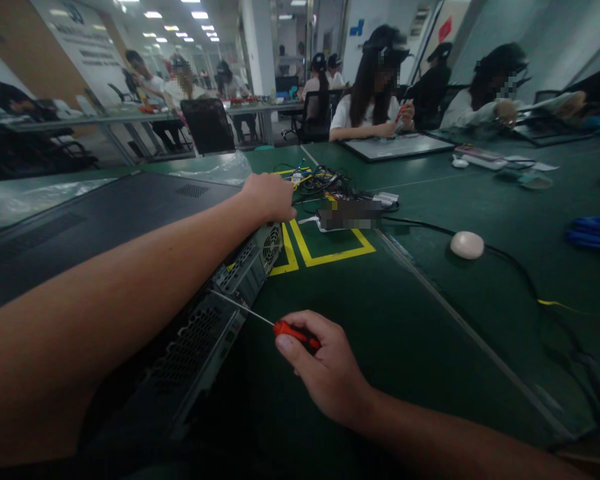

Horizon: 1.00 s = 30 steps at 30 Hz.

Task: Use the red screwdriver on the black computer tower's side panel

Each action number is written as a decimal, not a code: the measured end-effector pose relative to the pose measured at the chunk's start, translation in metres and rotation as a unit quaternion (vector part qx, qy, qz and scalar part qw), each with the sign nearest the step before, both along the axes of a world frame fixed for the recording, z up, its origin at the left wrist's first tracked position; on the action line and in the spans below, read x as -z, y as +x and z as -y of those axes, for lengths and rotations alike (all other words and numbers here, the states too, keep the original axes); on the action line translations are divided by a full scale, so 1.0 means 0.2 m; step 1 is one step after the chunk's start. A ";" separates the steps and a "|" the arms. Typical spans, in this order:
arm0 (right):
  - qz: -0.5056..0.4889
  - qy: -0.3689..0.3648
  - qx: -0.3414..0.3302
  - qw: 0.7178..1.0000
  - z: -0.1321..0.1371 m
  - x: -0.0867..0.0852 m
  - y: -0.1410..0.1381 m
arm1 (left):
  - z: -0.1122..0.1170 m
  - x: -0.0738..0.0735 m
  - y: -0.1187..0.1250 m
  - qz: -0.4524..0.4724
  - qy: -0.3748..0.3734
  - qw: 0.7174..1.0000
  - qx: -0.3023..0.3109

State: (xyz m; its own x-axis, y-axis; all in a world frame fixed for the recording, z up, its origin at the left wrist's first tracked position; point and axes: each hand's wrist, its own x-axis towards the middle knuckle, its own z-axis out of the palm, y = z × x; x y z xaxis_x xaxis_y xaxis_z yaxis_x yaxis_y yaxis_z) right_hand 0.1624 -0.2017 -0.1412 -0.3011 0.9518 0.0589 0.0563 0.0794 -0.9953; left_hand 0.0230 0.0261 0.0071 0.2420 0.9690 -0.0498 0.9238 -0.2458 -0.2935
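A black desktop computer case (125,207) lies on its side on the left, its metal back panel facing right. My left hand (270,197) grips the case's far right corner, fingers bent over the edge; the fingertips are partly hidden. My right hand (327,363) is closed around the red and black handle of a screwdriver (293,333). Its thin shaft points up and left to the back panel (205,333), among the slots below the fan grille (271,245). My left forearm crosses over the case, and the exact spot where the tip meets the panel is hard to see.
Beyond the case lie tangled cables (330,180) and a dark device (350,215) near yellow tape marks (340,257). A white mouse-like object (467,245) sits by a black cable on the green table (420,360). Across it, a co-worker (375,100) sits at a flat panel (397,147).
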 end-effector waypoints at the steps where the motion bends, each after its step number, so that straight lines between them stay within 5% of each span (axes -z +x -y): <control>1: 0.002 0.005 -0.003 1.000 0.00 0.00 0.00 | 0.00 0.00 0.00 -0.001 -0.002 1.000 0.000; 30: -0.027 -0.031 -0.014 0.999 -0.01 -0.02 -0.02 | -0.01 0.00 -0.01 0.015 -0.001 1.000 0.009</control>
State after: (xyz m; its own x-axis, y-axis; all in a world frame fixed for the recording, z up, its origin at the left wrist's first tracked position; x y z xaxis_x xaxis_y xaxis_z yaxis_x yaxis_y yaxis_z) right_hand 0.1587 -0.1990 -0.1382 -0.3256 0.9454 0.0164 0.0016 0.0179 -0.9998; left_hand 0.0206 0.0272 0.0075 0.2615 0.9642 -0.0443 0.9275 -0.2637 -0.2649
